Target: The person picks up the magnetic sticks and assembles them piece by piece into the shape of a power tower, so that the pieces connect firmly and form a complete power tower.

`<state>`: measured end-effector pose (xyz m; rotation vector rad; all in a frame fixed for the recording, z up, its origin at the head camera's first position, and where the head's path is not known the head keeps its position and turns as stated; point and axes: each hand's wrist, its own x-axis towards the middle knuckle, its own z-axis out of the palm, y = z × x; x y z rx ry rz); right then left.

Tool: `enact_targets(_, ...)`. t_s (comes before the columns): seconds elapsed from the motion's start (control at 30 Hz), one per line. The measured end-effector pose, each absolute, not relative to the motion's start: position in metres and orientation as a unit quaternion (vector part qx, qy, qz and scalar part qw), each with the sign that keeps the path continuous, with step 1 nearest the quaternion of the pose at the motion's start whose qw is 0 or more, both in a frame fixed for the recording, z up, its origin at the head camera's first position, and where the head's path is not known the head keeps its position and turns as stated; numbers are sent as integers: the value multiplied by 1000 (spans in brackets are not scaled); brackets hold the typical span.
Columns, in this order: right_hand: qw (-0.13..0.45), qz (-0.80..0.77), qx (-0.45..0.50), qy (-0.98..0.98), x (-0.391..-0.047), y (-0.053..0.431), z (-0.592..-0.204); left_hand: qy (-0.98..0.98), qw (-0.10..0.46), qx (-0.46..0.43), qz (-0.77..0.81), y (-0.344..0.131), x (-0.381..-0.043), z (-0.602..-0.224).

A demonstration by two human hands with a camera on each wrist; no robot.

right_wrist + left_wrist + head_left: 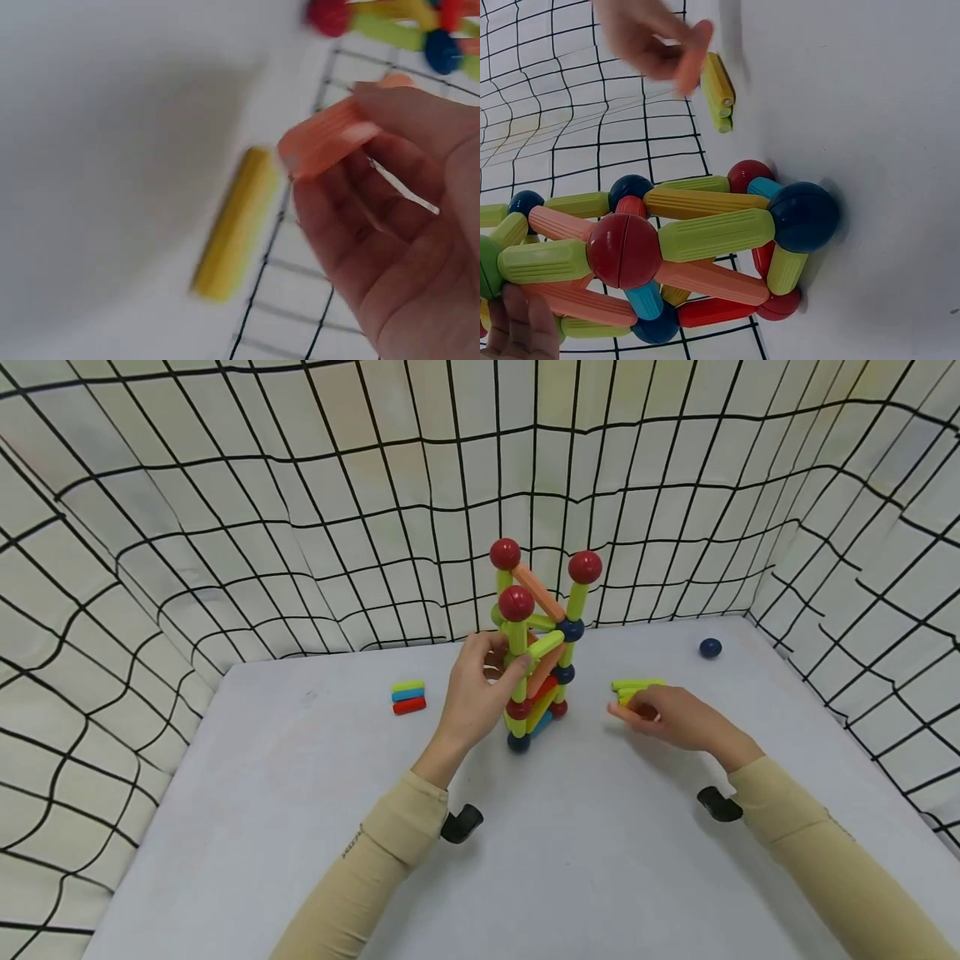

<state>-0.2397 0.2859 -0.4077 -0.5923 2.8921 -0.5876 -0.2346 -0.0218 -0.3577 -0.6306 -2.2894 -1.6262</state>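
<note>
A tower of magnetic sticks and balls (517, 639) stands upright on the white table, with red balls topping three of its posts. My left hand (477, 681) grips it at the upper left, thumb in front and fingers behind. In the left wrist view, those fingers (517, 319) lie against a green ball (489, 266). To the right of the tower, my right hand (678, 718) pinches a salmon-orange stick (322, 139) between thumb and fingers. Just beyond it lie green sticks (637, 684) and a yellow stick (236, 225).
Left of the tower, a green, a blue (408, 695) and a red stick (409, 706) lie side by side. A loose dark blue ball (710, 648) sits at the back right. Black netting (375, 510) encloses the table's back and sides. Black mounts (461, 823) jut from both wrists.
</note>
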Motion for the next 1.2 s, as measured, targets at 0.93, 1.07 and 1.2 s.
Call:
enact_targets(0.93, -31, -657, -126, 742, -241, 172, -319, -788, 140, -222, -557, -24, -236, -360)
enact_targets(1.07, -36, -648, -128, 750, -242, 169, -321, -789, 144, -229, -551, -24, -236, -361)
enact_targets(1.2, -37, -641, -125, 756, -242, 167, -322, -788, 146, -230, -552, -23, -235, -361)
